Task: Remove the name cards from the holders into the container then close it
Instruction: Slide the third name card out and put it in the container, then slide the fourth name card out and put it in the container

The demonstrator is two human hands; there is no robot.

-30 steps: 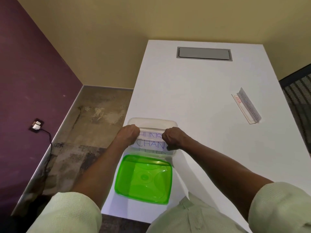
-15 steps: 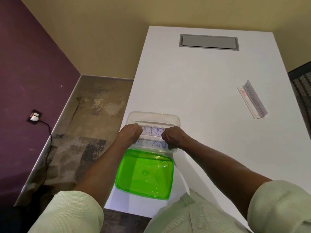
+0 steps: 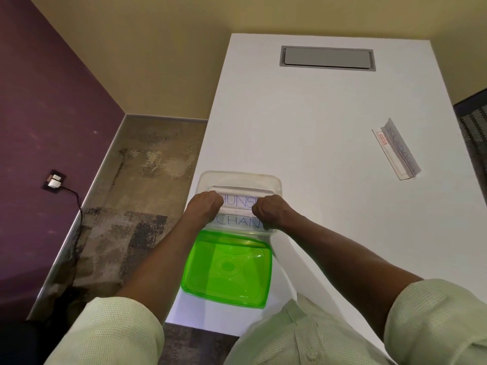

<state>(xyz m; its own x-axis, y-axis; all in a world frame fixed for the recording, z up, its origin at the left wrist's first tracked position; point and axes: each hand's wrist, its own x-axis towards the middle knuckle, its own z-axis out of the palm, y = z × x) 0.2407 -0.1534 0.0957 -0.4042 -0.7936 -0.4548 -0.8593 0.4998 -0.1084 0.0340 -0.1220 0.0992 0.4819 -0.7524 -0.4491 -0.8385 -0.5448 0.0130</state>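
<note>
Near left table edge: both fists over clear container (image 3: 238,180).
Left hand (image 3: 207,204): clamped on top card (image 3: 238,202).
Right hand (image 3: 268,209): clamped likewise.
Lid (image 3: 226,270): nearer, off.
Far right: holder (image 3: 396,151), 1 card inside.
Risk: uneven push could crease card, nudge container off edge.

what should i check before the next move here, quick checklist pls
1. Left hand and right hand both closed on the name card at its two ends: ok.
2. Card is over the open container: ok.
3. Card free of its holder: cannot tell, fists hide the ends.
4. Another card already lies inside the container: ok.
5. Green lid is off, beside the container on the near side, within reach: ok.
6. All holders emptied: not ok, one holder at the far right still has a card in it.
</note>
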